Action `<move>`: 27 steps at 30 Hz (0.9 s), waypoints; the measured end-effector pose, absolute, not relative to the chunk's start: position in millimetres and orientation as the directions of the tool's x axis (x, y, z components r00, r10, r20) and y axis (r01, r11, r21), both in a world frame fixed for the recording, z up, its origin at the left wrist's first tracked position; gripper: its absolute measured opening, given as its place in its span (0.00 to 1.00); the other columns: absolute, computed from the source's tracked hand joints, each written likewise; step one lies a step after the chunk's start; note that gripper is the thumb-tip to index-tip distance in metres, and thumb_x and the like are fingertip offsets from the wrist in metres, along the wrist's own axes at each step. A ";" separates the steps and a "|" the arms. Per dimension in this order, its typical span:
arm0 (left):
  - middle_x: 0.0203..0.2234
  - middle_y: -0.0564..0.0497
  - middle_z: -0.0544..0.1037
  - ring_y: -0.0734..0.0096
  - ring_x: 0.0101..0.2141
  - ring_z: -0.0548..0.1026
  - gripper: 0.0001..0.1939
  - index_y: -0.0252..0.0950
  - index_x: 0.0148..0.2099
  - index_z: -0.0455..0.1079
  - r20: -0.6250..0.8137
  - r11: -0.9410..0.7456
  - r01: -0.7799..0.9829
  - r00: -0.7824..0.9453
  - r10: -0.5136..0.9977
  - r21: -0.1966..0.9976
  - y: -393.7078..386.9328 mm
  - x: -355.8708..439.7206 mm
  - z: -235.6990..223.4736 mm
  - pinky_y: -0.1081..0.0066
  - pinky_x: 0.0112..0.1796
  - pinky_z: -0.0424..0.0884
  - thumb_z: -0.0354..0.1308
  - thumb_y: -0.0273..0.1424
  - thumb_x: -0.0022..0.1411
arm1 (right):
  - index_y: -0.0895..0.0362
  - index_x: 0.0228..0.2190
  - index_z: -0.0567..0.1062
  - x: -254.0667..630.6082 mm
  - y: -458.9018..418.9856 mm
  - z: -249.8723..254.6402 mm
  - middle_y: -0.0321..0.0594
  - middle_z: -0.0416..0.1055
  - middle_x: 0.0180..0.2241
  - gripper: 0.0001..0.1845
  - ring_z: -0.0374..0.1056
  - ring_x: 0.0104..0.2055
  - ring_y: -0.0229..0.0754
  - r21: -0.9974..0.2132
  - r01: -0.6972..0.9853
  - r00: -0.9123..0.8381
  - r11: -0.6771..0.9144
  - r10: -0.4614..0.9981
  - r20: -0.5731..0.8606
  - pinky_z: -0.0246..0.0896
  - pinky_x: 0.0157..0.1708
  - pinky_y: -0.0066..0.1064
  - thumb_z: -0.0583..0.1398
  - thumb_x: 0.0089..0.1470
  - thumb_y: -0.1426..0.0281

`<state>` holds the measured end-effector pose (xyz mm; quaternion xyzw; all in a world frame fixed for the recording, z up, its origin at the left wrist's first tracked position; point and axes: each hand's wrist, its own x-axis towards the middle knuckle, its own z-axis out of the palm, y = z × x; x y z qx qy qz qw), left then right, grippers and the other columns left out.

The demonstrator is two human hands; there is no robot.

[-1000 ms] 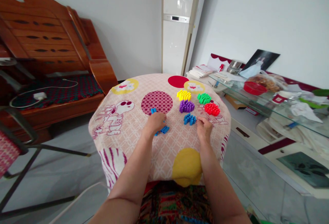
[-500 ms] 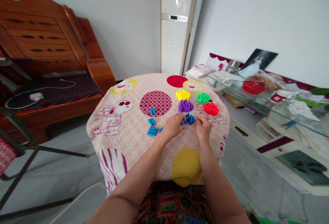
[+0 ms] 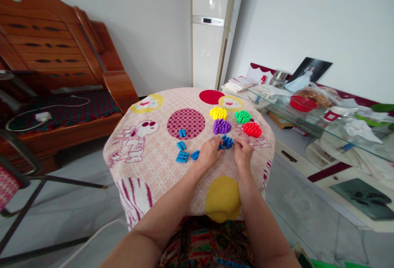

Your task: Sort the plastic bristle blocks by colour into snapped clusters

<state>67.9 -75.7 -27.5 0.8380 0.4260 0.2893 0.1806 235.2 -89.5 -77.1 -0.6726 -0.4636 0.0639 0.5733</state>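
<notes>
A cluster of short blue sticks (image 3: 227,141) stands upright on the cloth-covered table, between my two hands. My left hand (image 3: 211,152) is at its left side, fingers curled and closed around blue sticks at the cluster's edge. At the right side, my right hand (image 3: 243,152) has thumb and fingertips pinched together close to the cluster; what they hold, if anything, is hidden. Loose blue sticks (image 3: 182,156) lie to the left in small groups, one pair (image 3: 195,155) right beside my left wrist.
Beyond the blue cluster stand similar bunches in purple (image 3: 222,126), yellow (image 3: 218,113), green (image 3: 243,116) and red (image 3: 252,129). A glass-topped cabinet (image 3: 277,106) loaded with household items runs along the right. A wooden bench (image 3: 58,116) is at left.
My left hand has shifted slightly right and down, closer against the blue cluster, uncovering more of the loose pair by its wrist. My right hand stays nearly in place.
</notes>
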 end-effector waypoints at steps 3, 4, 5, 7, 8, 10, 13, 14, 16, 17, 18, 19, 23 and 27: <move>0.38 0.49 0.76 0.65 0.39 0.75 0.14 0.36 0.45 0.65 0.342 -0.572 0.586 0.463 0.818 0.574 -76.1 74.0 -28.7 0.68 0.40 0.70 0.60 0.23 0.56 | 0.57 0.31 0.82 235.6 -89.1 -77.4 0.45 0.81 0.33 0.16 0.74 0.37 0.48 -0.833 0.547 0.559 0.084 0.703 0.439 0.67 0.42 0.38 0.55 0.46 0.68; 0.39 0.48 0.76 0.65 0.40 0.75 0.14 0.36 0.46 0.65 0.339 -0.565 0.588 0.457 0.822 0.579 -76.5 75.9 -29.1 0.68 0.40 0.70 0.61 0.24 0.57 | 0.57 0.31 0.82 235.7 -89.1 -77.3 0.46 0.81 0.33 0.16 0.74 0.37 0.48 -0.835 0.545 0.560 0.082 0.706 0.434 0.67 0.43 0.38 0.55 0.46 0.68; 0.41 0.47 0.76 0.64 0.40 0.75 0.15 0.36 0.47 0.64 0.336 -0.557 0.592 0.449 0.828 0.583 -77.1 77.6 -29.3 0.68 0.40 0.70 0.61 0.24 0.57 | 0.58 0.31 0.82 235.7 -89.1 -77.1 0.46 0.81 0.33 0.17 0.74 0.37 0.49 -0.837 0.542 0.561 0.079 0.708 0.430 0.67 0.43 0.38 0.55 0.46 0.68; 0.43 0.46 0.75 0.65 0.39 0.76 0.16 0.37 0.48 0.63 0.323 -0.536 0.606 0.432 0.842 0.588 -78.5 79.7 -30.1 0.68 0.40 0.70 0.61 0.25 0.58 | 0.58 0.31 0.82 235.4 -89.3 -76.6 0.46 0.81 0.33 0.16 0.74 0.37 0.49 -0.839 0.538 0.562 0.078 0.710 0.426 0.67 0.43 0.39 0.56 0.46 0.68; 0.44 0.46 0.75 0.65 0.39 0.76 0.17 0.37 0.49 0.63 0.311 -0.523 0.616 0.425 0.850 0.589 -79.0 80.2 -30.6 0.68 0.40 0.70 0.61 0.25 0.58 | 0.58 0.31 0.82 235.1 -89.5 -76.4 0.46 0.81 0.33 0.16 0.74 0.37 0.49 -0.839 0.538 0.562 0.078 0.709 0.426 0.67 0.43 0.39 0.56 0.46 0.68; 0.46 0.45 0.74 0.65 0.39 0.76 0.19 0.38 0.50 0.62 0.283 -0.496 0.638 0.413 0.866 0.589 -79.2 80.5 -32.2 0.69 0.40 0.70 0.61 0.25 0.57 | 0.57 0.31 0.82 234.6 -89.9 -76.1 0.46 0.81 0.32 0.16 0.74 0.36 0.48 -0.836 0.543 0.562 0.079 0.705 0.432 0.67 0.42 0.39 0.56 0.46 0.68; 0.47 0.44 0.74 0.64 0.40 0.77 0.22 0.37 0.52 0.60 0.250 -0.462 0.666 0.393 0.885 0.586 -76.9 81.0 -35.1 0.68 0.40 0.70 0.61 0.24 0.56 | 0.57 0.30 0.82 233.9 -90.1 -76.1 0.46 0.80 0.32 0.15 0.73 0.35 0.48 -0.830 0.552 0.563 0.078 0.699 0.440 0.67 0.41 0.38 0.56 0.47 0.67; 0.47 0.43 0.74 0.63 0.40 0.77 0.23 0.37 0.53 0.60 0.243 -0.454 0.673 0.389 0.889 0.584 -75.6 81.4 -35.9 0.68 0.41 0.70 0.61 0.24 0.56 | 0.57 0.30 0.82 233.8 -90.1 -76.1 0.46 0.80 0.32 0.15 0.73 0.35 0.48 -0.829 0.553 0.564 0.076 0.699 0.440 0.67 0.41 0.38 0.56 0.47 0.67; 0.47 0.43 0.74 0.61 0.43 0.77 0.24 0.37 0.53 0.59 0.232 -0.443 0.681 0.383 0.894 0.583 -73.4 82.5 -36.8 0.67 0.42 0.70 0.61 0.23 0.56 | 0.58 0.30 0.82 233.8 -90.1 -76.0 0.47 0.81 0.32 0.15 0.73 0.35 0.48 -0.831 0.552 0.567 0.068 0.700 0.434 0.67 0.40 0.38 0.56 0.47 0.67; 0.48 0.43 0.74 0.61 0.44 0.76 0.24 0.37 0.53 0.59 0.230 -0.442 0.681 0.384 0.894 0.584 -72.6 83.2 -37.0 0.67 0.43 0.70 0.61 0.23 0.56 | 0.58 0.30 0.82 233.8 -90.2 -75.8 0.47 0.81 0.32 0.15 0.73 0.35 0.49 -0.833 0.550 0.568 0.064 0.702 0.429 0.67 0.40 0.39 0.56 0.46 0.67; 0.48 0.43 0.73 0.61 0.45 0.76 0.24 0.37 0.53 0.59 0.231 -0.445 0.677 0.387 0.893 0.586 -72.2 83.8 -37.3 0.67 0.44 0.70 0.61 0.22 0.56 | 0.58 0.31 0.82 233.9 -90.2 -75.7 0.48 0.81 0.32 0.16 0.74 0.35 0.49 -0.835 0.547 0.570 0.062 0.703 0.426 0.67 0.41 0.39 0.56 0.46 0.67; 0.48 0.43 0.73 0.61 0.46 0.76 0.25 0.37 0.53 0.59 0.235 -0.448 0.672 0.388 0.891 0.590 -72.1 84.2 -37.5 0.67 0.44 0.70 0.61 0.22 0.55 | 0.59 0.31 0.82 234.1 -90.3 -75.5 0.48 0.81 0.33 0.16 0.74 0.35 0.49 -0.837 0.544 0.570 0.063 0.704 0.424 0.67 0.41 0.39 0.56 0.46 0.68; 0.46 0.45 0.74 0.64 0.43 0.76 0.25 0.37 0.53 0.60 0.267 -0.471 0.637 0.394 0.879 0.611 -72.0 80.5 -38.8 0.68 0.43 0.71 0.62 0.23 0.54 | 0.59 0.30 0.82 235.6 -90.3 -75.4 0.48 0.80 0.32 0.16 0.74 0.35 0.50 -0.841 0.535 0.566 0.081 0.705 0.428 0.67 0.41 0.40 0.57 0.45 0.67; 0.42 0.49 0.75 0.70 0.34 0.75 0.19 0.37 0.49 0.65 0.328 -0.489 0.615 0.364 0.872 0.619 -62.6 59.6 -35.4 0.69 0.39 0.71 0.62 0.25 0.54 | 0.57 0.29 0.82 237.5 -88.9 -78.3 0.46 0.81 0.31 0.15 0.73 0.35 0.49 -0.841 0.535 0.578 0.072 0.695 0.427 0.67 0.40 0.39 0.57 0.44 0.66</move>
